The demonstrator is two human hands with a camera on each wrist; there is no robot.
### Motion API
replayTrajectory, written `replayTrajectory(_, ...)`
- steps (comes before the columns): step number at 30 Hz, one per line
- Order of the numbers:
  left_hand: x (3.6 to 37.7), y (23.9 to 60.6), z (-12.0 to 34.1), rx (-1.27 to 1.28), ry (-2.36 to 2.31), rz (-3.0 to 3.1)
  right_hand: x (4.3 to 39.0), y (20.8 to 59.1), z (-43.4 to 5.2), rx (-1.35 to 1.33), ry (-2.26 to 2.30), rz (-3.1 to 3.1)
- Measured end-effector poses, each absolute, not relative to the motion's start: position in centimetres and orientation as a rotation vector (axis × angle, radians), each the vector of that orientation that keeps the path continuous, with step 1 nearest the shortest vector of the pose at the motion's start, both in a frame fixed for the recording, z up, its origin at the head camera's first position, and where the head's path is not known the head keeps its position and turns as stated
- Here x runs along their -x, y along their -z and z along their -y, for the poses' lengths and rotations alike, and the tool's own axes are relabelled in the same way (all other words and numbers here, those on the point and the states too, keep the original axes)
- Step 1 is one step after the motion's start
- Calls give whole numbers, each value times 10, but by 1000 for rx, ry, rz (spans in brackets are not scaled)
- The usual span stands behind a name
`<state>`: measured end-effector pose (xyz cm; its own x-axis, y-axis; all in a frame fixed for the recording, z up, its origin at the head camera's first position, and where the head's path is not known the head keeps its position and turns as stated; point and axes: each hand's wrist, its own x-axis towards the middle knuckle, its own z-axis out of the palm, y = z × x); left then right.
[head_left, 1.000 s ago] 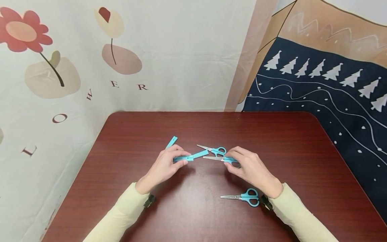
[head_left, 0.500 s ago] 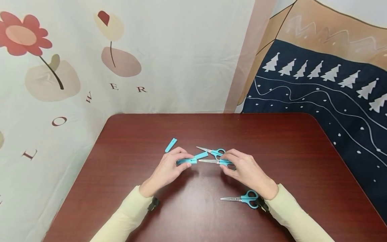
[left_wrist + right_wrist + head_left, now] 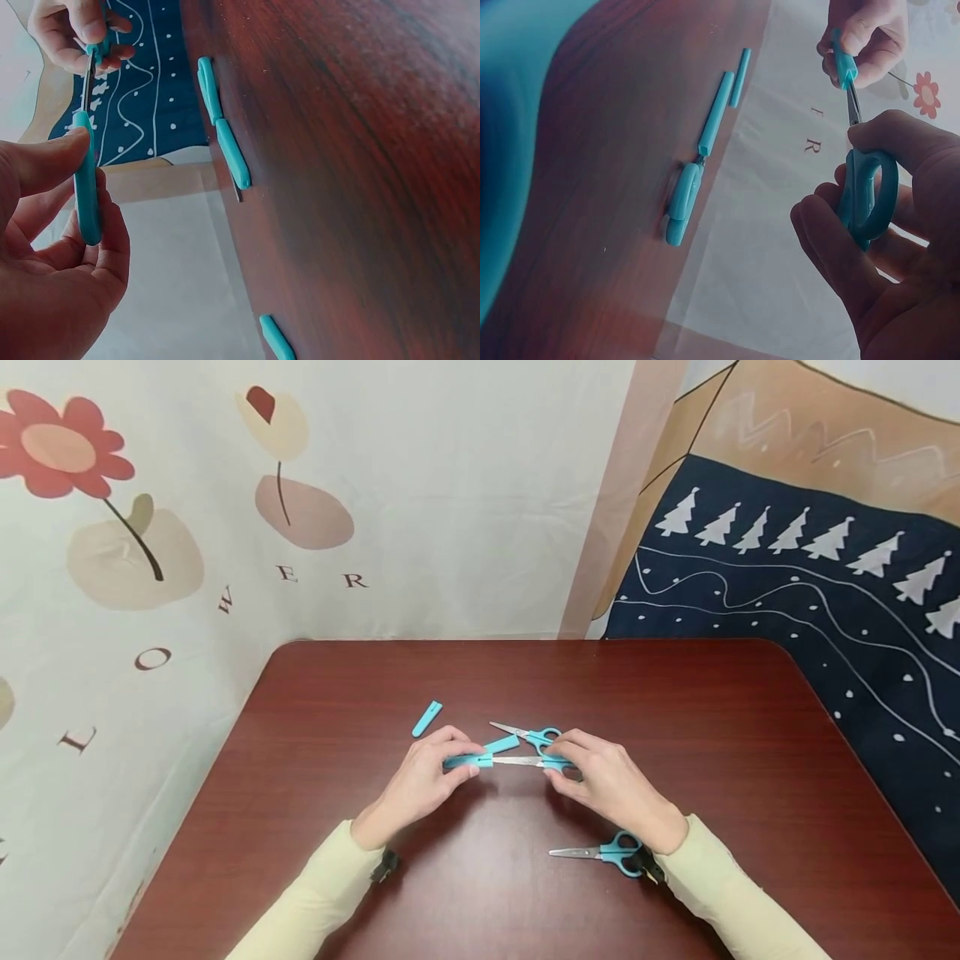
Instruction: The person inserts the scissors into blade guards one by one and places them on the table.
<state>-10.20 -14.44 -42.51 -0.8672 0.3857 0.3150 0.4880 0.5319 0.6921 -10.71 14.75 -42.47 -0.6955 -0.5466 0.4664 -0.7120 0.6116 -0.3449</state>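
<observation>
My left hand (image 3: 459, 758) pinches a blue blade cover (image 3: 482, 761) just above the table's middle; the left wrist view shows the same cover (image 3: 86, 187) between thumb and fingers. My right hand (image 3: 561, 765) grips the blue handles of a pair of scissors (image 3: 525, 761). The steel blade points left, and its tip meets the cover's open end. In the right wrist view my fingers curl round the handle loop (image 3: 866, 191), with the blade (image 3: 853, 105) running toward the cover (image 3: 844, 64).
A second pair of scissors (image 3: 536, 735) lies just behind my hands, with a loose cover (image 3: 501, 744) beside it. Another cover (image 3: 427, 718) lies to the far left. A third pair of scissors (image 3: 600, 852) rests by my right wrist. Patterned cloths hang behind the dark red table (image 3: 675, 710).
My right hand has carried the scissors leftward. The gap between the blade tip and the cover in my left hand has closed.
</observation>
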Motion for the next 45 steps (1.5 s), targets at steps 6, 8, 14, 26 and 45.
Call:
replayTrajectory(6, 100, 425, 140, 787, 1237, 2623, 105, 422, -147, -1008, -746, 2564)
replayTrajectory(8, 100, 425, 138, 795, 1236, 2621, 104, 421, -146, -1005, -752, 2569)
replayTrajectory(14, 100, 424, 134, 797, 1239, 2610, 104, 419, -144, -1027, -747, 2544)
replayTrajectory(26, 98, 424, 130, 799, 1263, 2603, 106, 416, -137, -1083, -745, 2501)
replayTrajectory(45, 98, 424, 127, 845, 1246, 2609, 105, 416, -129, -1087, -748, 2543)
